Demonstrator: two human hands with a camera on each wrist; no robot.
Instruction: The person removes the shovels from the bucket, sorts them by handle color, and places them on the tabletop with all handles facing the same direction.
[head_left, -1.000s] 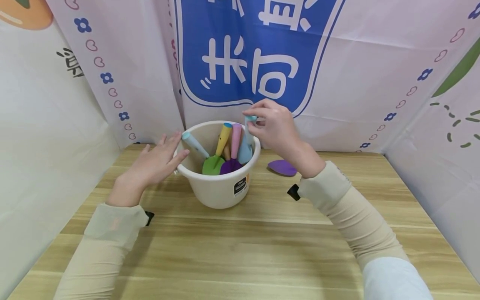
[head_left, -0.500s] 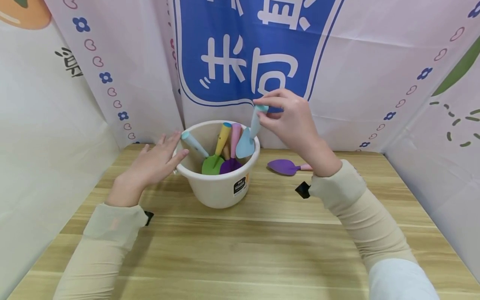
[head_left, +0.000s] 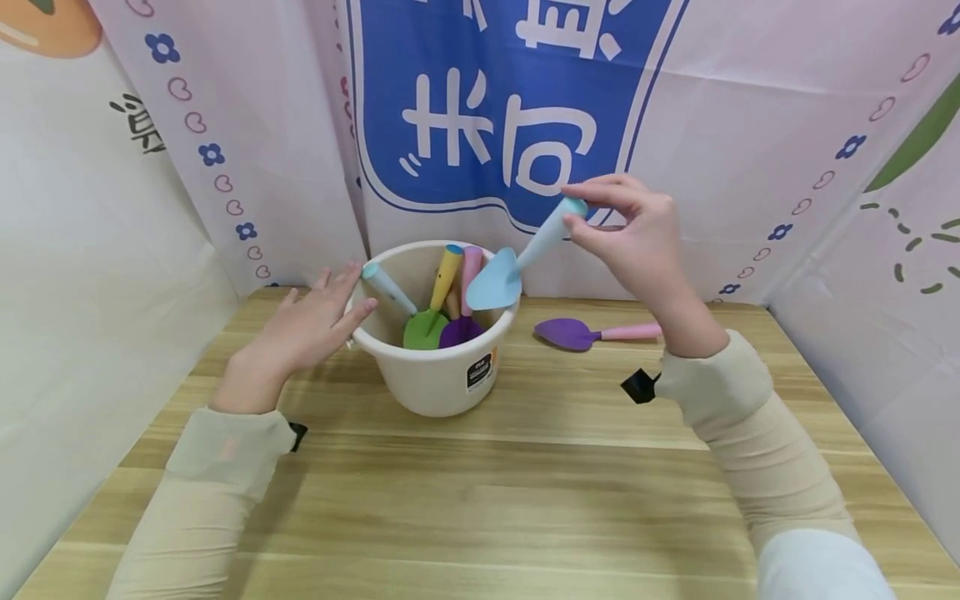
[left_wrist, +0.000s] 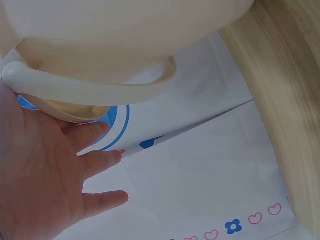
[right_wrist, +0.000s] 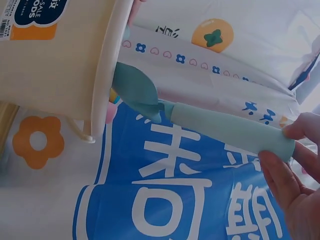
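Observation:
My right hand (head_left: 633, 229) pinches the handle end of a light blue toy trowel (head_left: 498, 282), whose blade hangs tilted over the right rim of a white bucket (head_left: 431, 383). In the right wrist view the fingertips grip the end of the trowel's handle (right_wrist: 225, 127). My left hand (head_left: 303, 329) rests with straight fingers against the bucket's left rim. Inside the bucket stand a green trowel with a yellow handle (head_left: 447, 275), a purple trowel with a pink handle (head_left: 471, 279) and a tool with a light blue handle (head_left: 390, 287), its lower end hidden.
A purple trowel with a pink handle (head_left: 567, 334) lies on the wooden table (head_left: 465, 508) right of the bucket. Printed cloth (head_left: 712, 167) hangs behind and on both sides. The bucket's handle (left_wrist: 95, 92) hangs on its left side in the left wrist view.
My right hand has drawn the light blue trowel up and to the right, out of the bucket's interior, and tilted it. The left hand stays at the rim.

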